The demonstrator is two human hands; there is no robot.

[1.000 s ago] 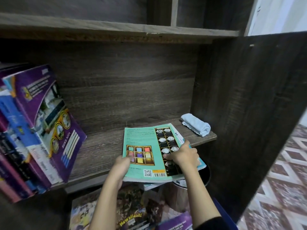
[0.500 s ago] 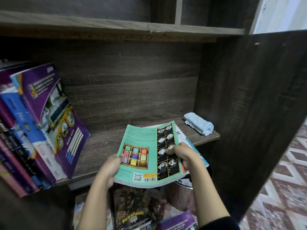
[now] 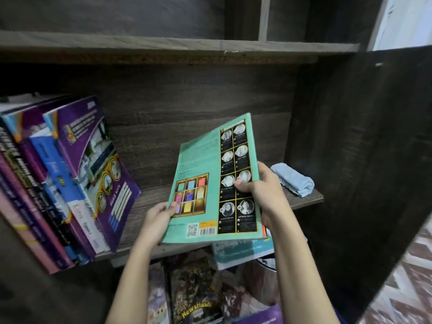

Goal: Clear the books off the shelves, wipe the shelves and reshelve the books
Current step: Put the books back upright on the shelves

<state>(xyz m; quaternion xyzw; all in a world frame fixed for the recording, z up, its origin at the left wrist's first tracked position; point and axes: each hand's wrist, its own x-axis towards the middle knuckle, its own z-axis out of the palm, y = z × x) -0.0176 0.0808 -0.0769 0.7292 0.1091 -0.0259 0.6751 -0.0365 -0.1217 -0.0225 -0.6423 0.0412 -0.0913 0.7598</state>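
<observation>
Dark shelf [image 3: 154, 195], hands [image 3: 157, 219] [image 3: 265, 190] gripping teal book [image 3: 201, 169] — tilted

floor [image 3: 404, 284]: lower right corner, patterned in maroon, white and grey zigzags and diamonds, blurred | wall [image 3: 406, 19]: top right corner, pale and brightly lit, a darker upright strip along its left edge | round dark container [image 3: 266, 261]: low, right of centre, only part of its rim visible, contents hidden
</observation>
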